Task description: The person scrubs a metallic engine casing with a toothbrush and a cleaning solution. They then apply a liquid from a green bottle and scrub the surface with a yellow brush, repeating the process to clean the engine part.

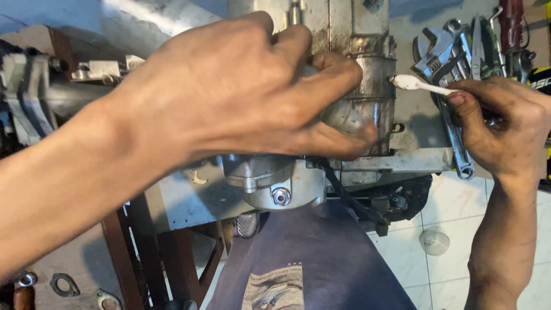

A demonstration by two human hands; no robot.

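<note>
At the centre of the frame, the grey metal engine casing [367, 86] was steadied on the counter [189, 201] by the left hand [229, 92], its grip wrapped closed around the cylinder, seemingly to stop it shifting. At the right, a small white brush-like tool [422, 85] was pinched tightly in the right hand [505, 123], its tip held against the casing's side. Wrenches [447, 51] lay in the upper right.
</note>
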